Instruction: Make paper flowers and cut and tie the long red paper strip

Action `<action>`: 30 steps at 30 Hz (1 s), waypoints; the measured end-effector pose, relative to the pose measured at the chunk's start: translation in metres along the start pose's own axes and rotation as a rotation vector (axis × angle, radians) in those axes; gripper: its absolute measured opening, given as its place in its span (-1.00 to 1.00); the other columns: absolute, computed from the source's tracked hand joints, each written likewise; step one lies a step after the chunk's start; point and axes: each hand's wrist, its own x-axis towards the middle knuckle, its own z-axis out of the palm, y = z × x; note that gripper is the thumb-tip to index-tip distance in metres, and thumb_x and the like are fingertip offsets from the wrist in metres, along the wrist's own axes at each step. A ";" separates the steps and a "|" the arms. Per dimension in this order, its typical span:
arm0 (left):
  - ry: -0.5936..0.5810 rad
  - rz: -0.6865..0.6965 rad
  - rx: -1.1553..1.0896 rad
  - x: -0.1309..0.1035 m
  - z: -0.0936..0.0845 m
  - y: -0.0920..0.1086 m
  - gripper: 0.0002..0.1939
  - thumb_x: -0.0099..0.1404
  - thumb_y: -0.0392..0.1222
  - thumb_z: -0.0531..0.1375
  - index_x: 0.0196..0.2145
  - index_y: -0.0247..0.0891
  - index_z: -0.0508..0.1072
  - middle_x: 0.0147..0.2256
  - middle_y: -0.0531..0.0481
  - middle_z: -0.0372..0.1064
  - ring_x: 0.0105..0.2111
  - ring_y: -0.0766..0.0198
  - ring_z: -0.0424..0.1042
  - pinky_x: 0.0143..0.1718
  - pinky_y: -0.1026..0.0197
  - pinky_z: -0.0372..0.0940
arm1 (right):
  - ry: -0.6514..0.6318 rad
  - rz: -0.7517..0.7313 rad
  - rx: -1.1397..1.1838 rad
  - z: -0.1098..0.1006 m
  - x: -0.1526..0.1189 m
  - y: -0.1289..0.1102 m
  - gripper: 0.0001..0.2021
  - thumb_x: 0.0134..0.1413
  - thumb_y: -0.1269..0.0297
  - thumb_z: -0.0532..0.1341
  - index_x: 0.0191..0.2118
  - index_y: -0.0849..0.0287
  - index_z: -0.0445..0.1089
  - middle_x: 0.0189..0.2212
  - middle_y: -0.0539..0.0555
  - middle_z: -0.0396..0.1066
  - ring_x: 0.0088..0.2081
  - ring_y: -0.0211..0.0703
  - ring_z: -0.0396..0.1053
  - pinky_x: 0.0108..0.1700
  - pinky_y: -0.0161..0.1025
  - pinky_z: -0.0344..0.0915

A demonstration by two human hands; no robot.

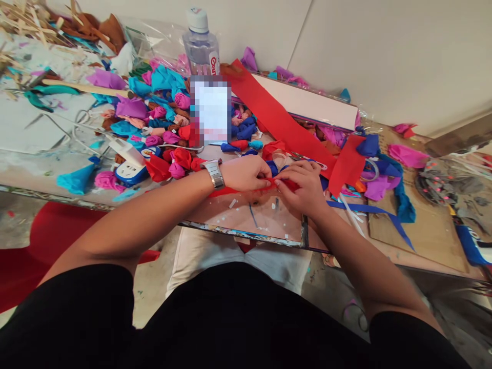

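Note:
Between my two hands runs a red strip of crepe-like paper (pixel 225 191), held low over the near edge of the table. My left hand (pixel 247 173), with a metal watch at its wrist, pinches the strip between thumb and fingers. Close beside it, my right hand (pixel 302 185) pinches the same strip, fingertips together. Beyond the fingers lie blue and red rolled pieces, partly hidden by my hands. A wide red strip (pixel 286 115) stretches across the pile behind them, and a folded red piece (pixel 348 161) rests right of my right hand.
Pink, blue and red rolled paper flowers (pixel 184 159) crowd the table's left side around a power strip (pixel 132 171). A bottle (pixel 200 46) stands behind a blurred bright screen (pixel 211 110). Green-handled pliers (pixel 54 90) lie far left; a blue ribbon (pixel 384 211) and cardboard (pixel 418 236) lie right.

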 end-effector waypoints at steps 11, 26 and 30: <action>-0.028 -0.012 -0.091 0.000 -0.002 -0.001 -0.66 0.39 0.01 0.24 -0.34 -0.30 0.66 -0.48 0.02 0.56 -0.54 0.39 0.32 -0.48 0.30 0.08 | -0.013 -0.020 0.004 0.000 -0.002 0.005 -0.82 0.40 0.10 0.31 -0.18 -0.03 0.67 -0.25 0.04 0.69 -0.02 0.10 0.52 0.21 0.17 0.16; -0.163 -0.119 -0.373 -0.001 -0.004 0.003 -0.80 0.38 -0.23 0.12 -0.28 -0.27 0.56 -0.47 0.03 0.58 -0.48 0.32 0.56 -0.31 0.35 0.41 | -0.013 -0.062 0.014 -0.002 0.000 -0.001 -0.87 0.38 0.17 0.31 -0.19 -0.03 0.63 -0.25 0.02 0.70 -0.05 0.09 0.55 0.21 0.18 0.14; -0.146 -0.082 -0.384 -0.002 -0.005 0.003 -0.71 0.46 -0.12 0.09 -0.27 -0.28 0.56 -0.41 -0.01 0.60 -0.47 0.32 0.55 -0.32 0.34 0.38 | -0.004 -0.059 0.005 -0.002 -0.001 -0.001 -0.87 0.39 0.17 0.31 -0.20 -0.04 0.64 -0.23 0.02 0.70 -0.03 0.09 0.54 0.22 0.19 0.15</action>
